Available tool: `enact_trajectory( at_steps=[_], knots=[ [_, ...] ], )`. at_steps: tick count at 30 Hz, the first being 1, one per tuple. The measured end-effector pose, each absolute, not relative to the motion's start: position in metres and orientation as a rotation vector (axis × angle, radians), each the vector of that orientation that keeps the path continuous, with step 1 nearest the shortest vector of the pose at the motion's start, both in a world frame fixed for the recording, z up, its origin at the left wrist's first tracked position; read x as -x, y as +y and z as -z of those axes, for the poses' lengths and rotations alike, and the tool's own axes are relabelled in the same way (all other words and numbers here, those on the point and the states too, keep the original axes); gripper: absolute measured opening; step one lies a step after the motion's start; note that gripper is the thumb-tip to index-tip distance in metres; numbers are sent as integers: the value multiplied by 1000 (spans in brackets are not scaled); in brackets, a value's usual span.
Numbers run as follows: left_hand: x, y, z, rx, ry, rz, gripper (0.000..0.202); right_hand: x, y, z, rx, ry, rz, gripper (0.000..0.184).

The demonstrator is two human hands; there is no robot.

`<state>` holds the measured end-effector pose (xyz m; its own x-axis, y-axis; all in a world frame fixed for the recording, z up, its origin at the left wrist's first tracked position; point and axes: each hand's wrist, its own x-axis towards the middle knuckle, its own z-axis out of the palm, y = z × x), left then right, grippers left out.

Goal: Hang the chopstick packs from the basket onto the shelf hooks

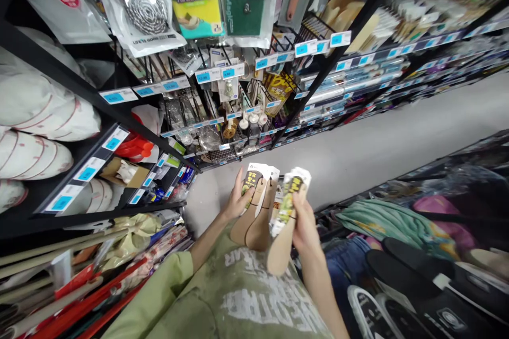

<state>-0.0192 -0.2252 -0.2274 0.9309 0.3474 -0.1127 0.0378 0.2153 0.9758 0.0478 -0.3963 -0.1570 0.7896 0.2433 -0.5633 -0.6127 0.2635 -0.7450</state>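
I stand in a shop aisle and hold wooden spatulas in front of my chest, each with a printed paper label round its handle. My left hand (237, 200) grips two wooden spatulas (254, 222) side by side, fingers wrapped over their labels. My right hand (305, 222) is closed on a third wooden spatula (283, 241), whose broad end points down toward my green shirt (246, 296). The three spatulas nearly touch each other.
A black shelf rack (131, 127) on the left carries plates, scourers, sponges and kitchen tools with blue price tags. Long rolled goods lie at the lower left. The grey aisle floor (397, 143) runs to the right. Folded cloth and black slippers fill bins at the lower right.
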Motion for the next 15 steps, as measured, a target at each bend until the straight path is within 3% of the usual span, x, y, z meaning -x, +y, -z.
enact_trajectory(
  at_steps=[7, 11, 15],
  knots=[
    [14, -228, 229, -1368, 345, -243, 47, -42, -379, 186, 1710, -12, -427, 44],
    [16, -226, 232, -1332, 375, -207, 44, -44, -385, 190, 1471, 109, -594, 44],
    [21, -224, 237, -1221, 446, -160, 49, -42, -383, 196, 1364, 346, -537, 47]
  ],
)
